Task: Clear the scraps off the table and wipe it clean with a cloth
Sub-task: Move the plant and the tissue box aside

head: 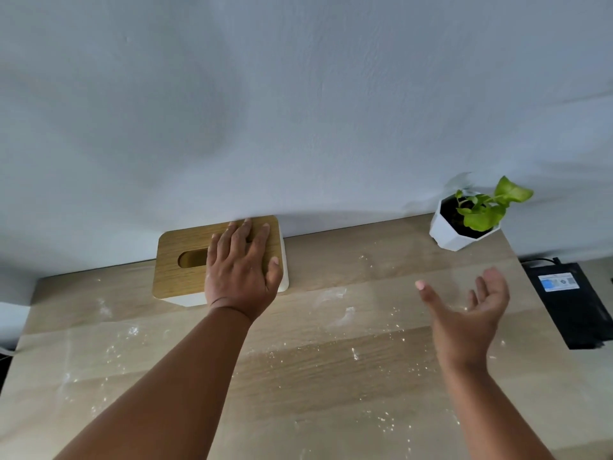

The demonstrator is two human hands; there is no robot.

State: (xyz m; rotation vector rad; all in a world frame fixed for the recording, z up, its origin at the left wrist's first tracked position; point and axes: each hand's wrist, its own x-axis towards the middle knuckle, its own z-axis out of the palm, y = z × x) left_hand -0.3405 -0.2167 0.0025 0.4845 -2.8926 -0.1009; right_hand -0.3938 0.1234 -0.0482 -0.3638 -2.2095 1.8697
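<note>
Pale wall behind, wooden counter [331, 376] dusted with white scraps [348, 313]; left hand [242, 270] lies flat, fingers straight, on the box [185, 260]; right hand [471, 313] hovers open, holding nothing; no cloth in sight; a careless sweep could scatter powder toward the plant [464, 220].

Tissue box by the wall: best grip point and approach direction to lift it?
Probably from above, gripping the tissue box across its short width, fingers down the white side walls below the overhanging wooden lid. The back sits near the wall, so the ends are freer. The left hand lies flat on the lid.
</note>
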